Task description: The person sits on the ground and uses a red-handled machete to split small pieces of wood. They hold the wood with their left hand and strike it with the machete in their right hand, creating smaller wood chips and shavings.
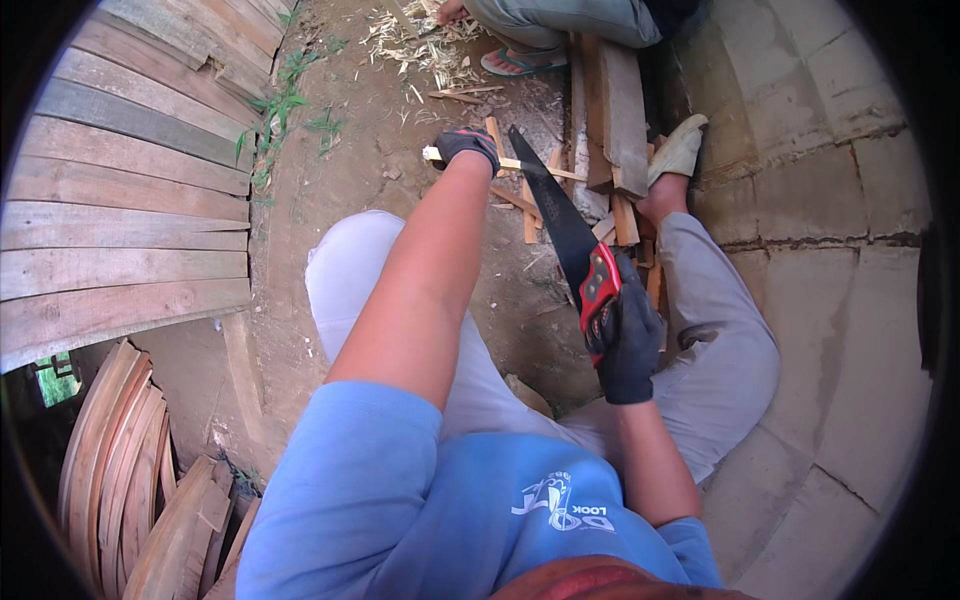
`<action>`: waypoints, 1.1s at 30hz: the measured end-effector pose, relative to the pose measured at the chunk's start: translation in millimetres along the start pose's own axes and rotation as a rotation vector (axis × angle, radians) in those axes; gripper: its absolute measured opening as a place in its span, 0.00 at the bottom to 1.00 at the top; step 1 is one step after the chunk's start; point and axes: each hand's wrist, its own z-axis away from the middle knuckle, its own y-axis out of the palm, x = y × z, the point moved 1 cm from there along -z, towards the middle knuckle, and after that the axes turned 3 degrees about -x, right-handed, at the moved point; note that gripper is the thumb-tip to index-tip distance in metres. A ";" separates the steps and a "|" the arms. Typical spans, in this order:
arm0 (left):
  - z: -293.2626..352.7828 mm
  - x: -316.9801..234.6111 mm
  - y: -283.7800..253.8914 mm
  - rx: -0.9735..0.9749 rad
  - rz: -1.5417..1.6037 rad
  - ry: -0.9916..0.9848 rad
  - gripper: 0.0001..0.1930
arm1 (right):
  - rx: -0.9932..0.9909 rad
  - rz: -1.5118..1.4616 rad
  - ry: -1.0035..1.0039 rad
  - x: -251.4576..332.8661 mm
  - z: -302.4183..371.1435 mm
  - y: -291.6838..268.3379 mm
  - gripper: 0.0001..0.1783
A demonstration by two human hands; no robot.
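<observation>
My left hand [468,148], in a dark glove, is closed round a thin wooden stick [548,172], whose pale end pokes out on the hand's left. Lower and to the right, my gloved right hand [630,335] grips the red and black handle of a handsaw [556,205]. The saw's dark blade points up and away, and its far part crosses the stick just right of my left hand. Whether the teeth bite into the wood cannot be made out. Several short wood strips [530,215] lie on the ground under the stick and blade.
A thick wooden beam [626,120] lies beyond the saw, by my shoe [678,150]. Another person's sandalled foot [525,62] and hand [452,12] are near pale shavings [400,45]. Planks [130,225] line the left, curved boards [110,460] lower left; a block wall [820,300] stands right.
</observation>
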 end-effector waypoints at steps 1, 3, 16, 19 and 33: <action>4.1 -0.9 1.2 0.008 -0.007 0.013 0.18 | -0.008 -0.019 -0.019 -14.7 -13.1 9.1 0.26; 4.7 -2.0 2.9 0.004 -0.010 0.034 0.19 | -0.021 -0.092 0.004 -39.5 -52.0 33.3 0.26; 4.2 -1.5 22.9 -0.098 0.008 0.034 0.19 | -0.098 0.312 -0.135 -77.6 -157.3 118.4 0.27; 3.0 -1.9 11.8 -0.093 0.015 0.022 0.19 | -0.039 0.410 -0.260 -58.8 -102.2 80.4 0.26; 14.0 -3.5 2.6 -0.028 0.104 -0.009 0.17 | 0.059 0.019 0.056 26.1 2.5 17.7 0.27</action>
